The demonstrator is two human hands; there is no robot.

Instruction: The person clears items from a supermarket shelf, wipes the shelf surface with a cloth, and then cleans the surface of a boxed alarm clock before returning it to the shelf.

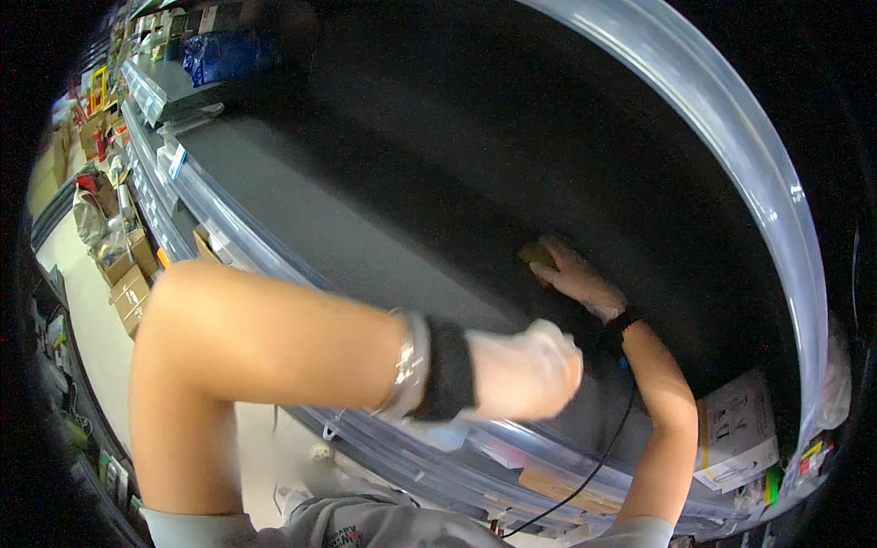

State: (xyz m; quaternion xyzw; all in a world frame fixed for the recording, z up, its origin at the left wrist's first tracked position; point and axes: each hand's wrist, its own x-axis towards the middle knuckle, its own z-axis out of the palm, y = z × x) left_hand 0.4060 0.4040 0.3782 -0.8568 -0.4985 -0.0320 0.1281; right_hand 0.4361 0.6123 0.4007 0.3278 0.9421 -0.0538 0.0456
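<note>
My left hand [526, 373] is motion-blurred over the front of a dark grey shelf [288, 198]. Its fingers look curled and pale, and whether they hold anything is too smeared to tell. A black band [449, 366] wraps that wrist. Deeper in the shelf's shadow, my right hand [579, 277] has its fingers on a small, dim yellow-brown object [538, 253], possibly a sponge, near the shelf surface. A dark band [620, 322] circles the right wrist, beside a black cable [610, 452] that runs down towards my body.
Clear plastic strips [233, 229] edge the shelf, and a curved one [747, 137] arches overhead at right. A printed carton [736, 431] stands at lower right. A blue plastic-wrapped pack [223, 58] sits far left. Cardboard boxes [130, 294] lie on the aisle floor.
</note>
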